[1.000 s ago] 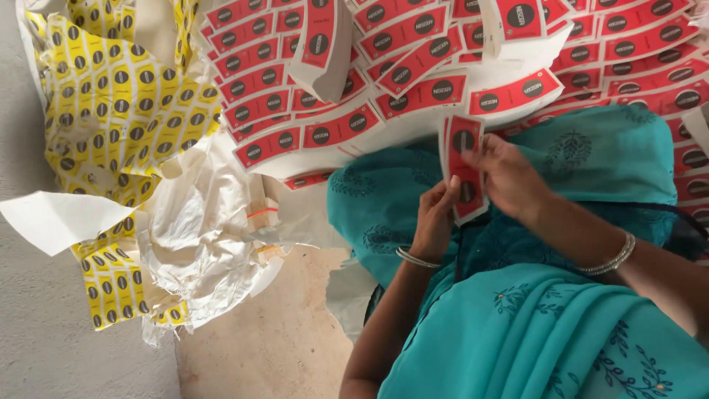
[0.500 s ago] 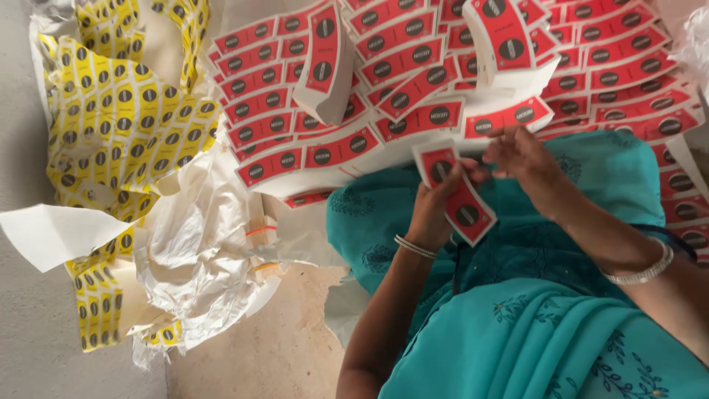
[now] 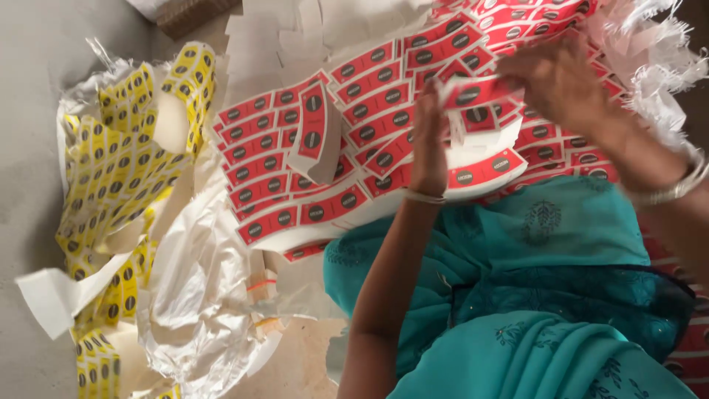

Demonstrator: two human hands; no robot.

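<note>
Grey floor [image 3: 37, 111] carries everything; nearest, teal cloth [image 3: 517, 295] covers the person's lap; beside it lies a crumpled white sack [image 3: 199, 295]; both hands hold one red label strip [image 3: 473, 92] above the red pile [image 3: 310, 170], the left hand [image 3: 430, 140] pinching its near end, the right hand [image 3: 561, 77] gripping its far end, the two hands a little apart; yellow labels [image 3: 111, 170] lie further left; plain white sheets [image 3: 295, 29] lie beyond.
</note>
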